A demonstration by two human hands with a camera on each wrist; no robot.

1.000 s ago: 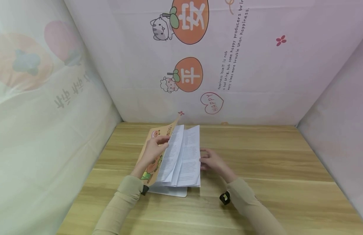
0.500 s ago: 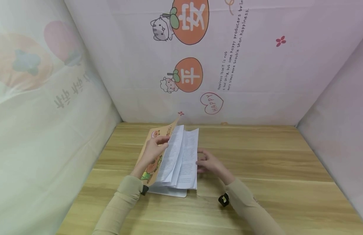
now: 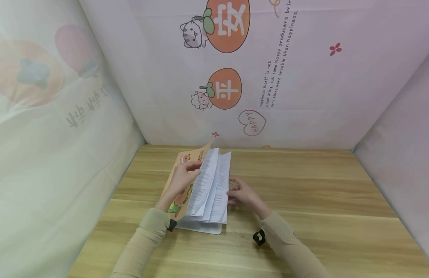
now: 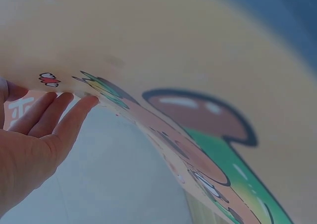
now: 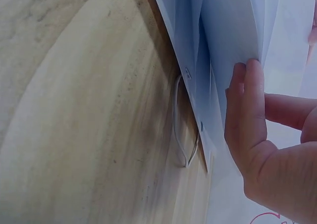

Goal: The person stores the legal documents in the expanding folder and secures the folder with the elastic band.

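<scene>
An orange file folder [image 3: 182, 196] with cartoon animals on its cover stands partly open, its white back panel [image 3: 205, 227] flat on the table. My left hand [image 3: 181, 178] holds the raised cover by its free edge, thumb on the inner side. Between cover and back panel, several printed sheets [image 3: 203, 189] stand fanned and tilted. At the right, my right hand [image 3: 244, 194] pinches the outer edge of the rightmost sheets [image 3: 219, 195] between thumb and fingers. A thin cord loop [image 5: 176, 120] hangs from the folder's edge in the right wrist view.
The wood-grain table [image 3: 304, 193] extends on both sides of the folder. Printed cloth walls [image 3: 304, 88] enclose it at the back, left and right. A small black device [image 3: 259, 237] is at my right wrist, another [image 3: 171, 225] at my left.
My right hand has moved left, bringing the outer edge of the rightmost sheets closer to the others. The left hand and cover hold nearly the same position.
</scene>
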